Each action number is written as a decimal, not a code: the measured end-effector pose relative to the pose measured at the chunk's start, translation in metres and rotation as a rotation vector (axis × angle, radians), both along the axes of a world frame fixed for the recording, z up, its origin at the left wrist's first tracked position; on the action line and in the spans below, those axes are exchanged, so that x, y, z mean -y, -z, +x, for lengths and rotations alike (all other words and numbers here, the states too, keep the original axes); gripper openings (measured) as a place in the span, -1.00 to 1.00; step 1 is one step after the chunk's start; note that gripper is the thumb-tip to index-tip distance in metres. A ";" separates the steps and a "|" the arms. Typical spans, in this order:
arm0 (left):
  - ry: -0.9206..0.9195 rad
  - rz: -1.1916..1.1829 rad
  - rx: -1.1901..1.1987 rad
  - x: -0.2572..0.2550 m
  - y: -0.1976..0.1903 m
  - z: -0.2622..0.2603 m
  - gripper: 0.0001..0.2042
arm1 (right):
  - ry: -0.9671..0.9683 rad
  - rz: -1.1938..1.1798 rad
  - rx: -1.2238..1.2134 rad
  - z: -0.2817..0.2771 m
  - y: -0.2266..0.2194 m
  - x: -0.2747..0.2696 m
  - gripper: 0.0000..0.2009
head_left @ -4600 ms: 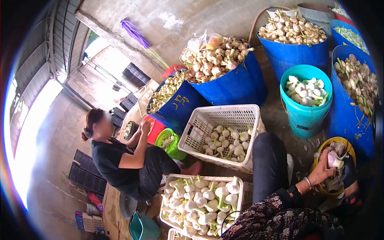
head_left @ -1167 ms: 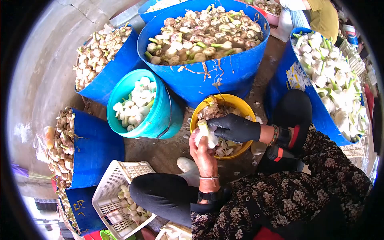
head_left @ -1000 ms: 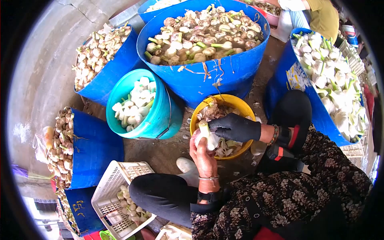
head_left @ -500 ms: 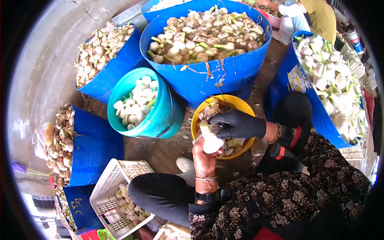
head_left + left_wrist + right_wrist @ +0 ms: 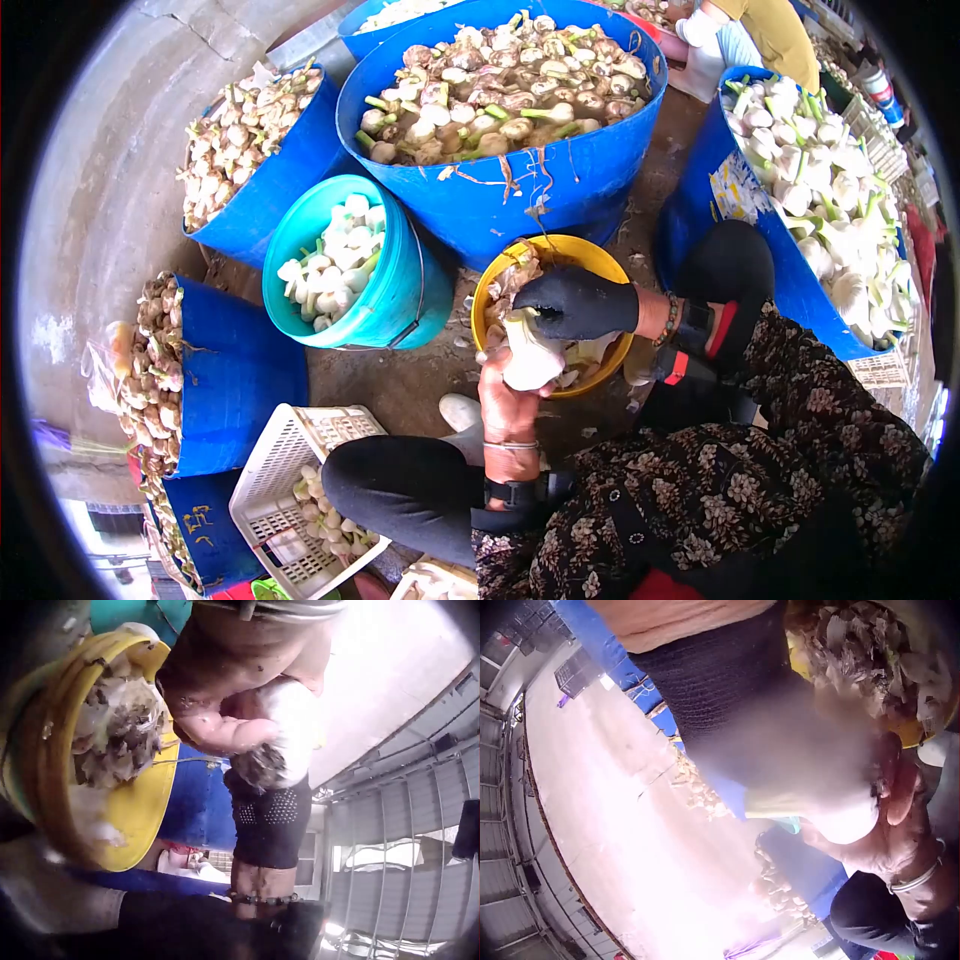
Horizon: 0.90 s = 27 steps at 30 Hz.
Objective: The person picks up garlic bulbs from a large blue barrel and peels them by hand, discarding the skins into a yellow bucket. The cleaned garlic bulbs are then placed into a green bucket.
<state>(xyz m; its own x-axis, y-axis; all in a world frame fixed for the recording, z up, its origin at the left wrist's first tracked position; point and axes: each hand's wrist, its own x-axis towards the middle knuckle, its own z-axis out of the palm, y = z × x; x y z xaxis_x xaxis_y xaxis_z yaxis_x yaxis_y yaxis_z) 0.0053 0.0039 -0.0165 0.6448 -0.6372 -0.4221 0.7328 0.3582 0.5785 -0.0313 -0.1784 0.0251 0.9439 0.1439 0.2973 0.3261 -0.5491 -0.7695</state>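
In the head view, my bare left hand [image 5: 508, 405] grips a white garlic bulb [image 5: 530, 362] from below, its cut stem pointing up and away. The thumb lies along the bulb. My right hand [image 5: 580, 303], in a dark glove, has its fingers curled against the bulb's neck and upper side. Both hands are over the near part of a yellow bucket [image 5: 622, 352] of peeled skins. Left wrist view: the bulb's brown root end [image 5: 262, 766] shows beside my thumb, with the gloved hand behind. The glove is blurred in the right wrist view, next to the bulb [image 5: 847, 825].
A turquoise bucket [image 5: 283, 312] of white garlic stands left of the yellow one. Beyond is a big blue tub [image 5: 520, 200] of garlic in water. More blue tubs stand left and right, one holding white bulbs [image 5: 850, 240]. A white crate [image 5: 262, 470] sits by my knee.
The head view has swung away from a seated person and crates toward the tubs. A purplish bulb was in my left hand then; a white one is now. Lately the bulb has tipped slightly.
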 end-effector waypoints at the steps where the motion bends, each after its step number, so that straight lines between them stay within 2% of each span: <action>1: 0.113 -0.081 -0.052 -0.003 0.003 0.003 -0.52 | 0.011 -0.021 -0.015 0.000 0.002 0.000 -0.69; 2: 0.224 -0.162 -0.104 -0.006 0.006 0.004 -0.52 | 0.020 -0.040 -0.029 0.001 0.004 0.000 -0.71; 3: 0.245 -0.145 -0.108 -0.007 0.009 0.004 -0.49 | 0.018 -0.038 -0.027 0.002 0.009 -0.002 -0.71; 4: 0.246 -0.142 -0.105 -0.006 0.011 0.003 -0.49 | 0.065 0.012 -0.033 0.002 0.015 -0.004 -0.72; 6: 0.248 -0.105 0.049 -0.002 0.007 0.000 -0.49 | 0.118 0.060 -0.036 0.000 0.019 -0.003 -0.74; 7: 0.179 0.000 0.096 0.000 0.001 -0.005 -0.51 | 0.209 0.080 -0.077 -0.002 0.018 -0.002 -0.75; 8: 0.182 0.001 0.100 0.005 -0.005 -0.012 -0.51 | 0.301 0.101 -0.118 -0.003 0.017 -0.001 -0.76; 10: -0.232 0.218 0.537 0.017 -0.016 -0.026 -0.53 | 0.360 0.167 -0.206 0.000 0.026 0.001 -0.77; 11: -0.204 0.400 0.869 0.018 -0.007 -0.025 -0.43 | 0.413 0.177 -0.149 0.000 0.031 0.000 -0.78; 12: -0.300 0.582 1.217 0.026 -0.027 -0.033 -0.37 | 0.463 0.186 -0.092 0.001 0.032 -0.002 -0.79; 13: -0.320 0.634 1.256 0.025 -0.023 -0.030 -0.37 | 0.458 0.187 -0.090 0.000 0.033 -0.003 -0.79; 14: -0.341 0.685 1.295 0.024 -0.015 -0.023 -0.38 | 0.341 0.248 -0.106 -0.001 0.034 -0.005 -0.78; 15: -0.250 0.445 0.992 0.019 -0.007 -0.013 -0.40 | 0.225 0.310 -0.124 -0.003 0.034 -0.006 -0.77; 16: -0.158 0.213 0.683 0.012 0.002 -0.003 -0.43 | 0.225 0.314 -0.126 -0.006 0.034 -0.004 -0.77; 17: -0.030 0.022 0.452 0.005 0.009 0.001 -0.45 | 0.124 0.507 -0.308 -0.009 0.030 -0.002 -0.76; 18: 0.053 -0.087 0.369 0.000 0.015 0.002 -0.46 | 0.018 0.698 -0.486 -0.010 0.028 0.002 -0.75; 19: 0.104 -0.112 0.358 -0.004 0.016 0.006 -0.46 | -0.108 0.617 -0.303 -0.008 0.030 0.005 -0.72; 21: 0.158 -0.138 0.349 -0.006 0.015 0.007 -0.46 | -0.086 0.721 -0.366 -0.011 0.032 0.004 -0.72; 23: -0.063 0.092 0.630 -0.004 0.011 0.006 -0.47 | -0.070 0.816 -0.427 -0.011 0.031 0.003 -0.72; 24: -0.186 0.206 0.781 0.002 -0.006 -0.002 -0.48 | -0.002 0.841 -0.456 -0.011 0.029 0.000 -0.72; 26: -0.330 0.385 0.849 0.005 -0.007 -0.011 -0.48 | 0.062 0.864 -0.487 -0.011 0.030 -0.008 -0.71; 27: -0.362 0.424 0.878 0.008 -0.005 -0.016 -0.48 | 0.116 0.664 -0.386 -0.011 0.032 -0.015 -0.77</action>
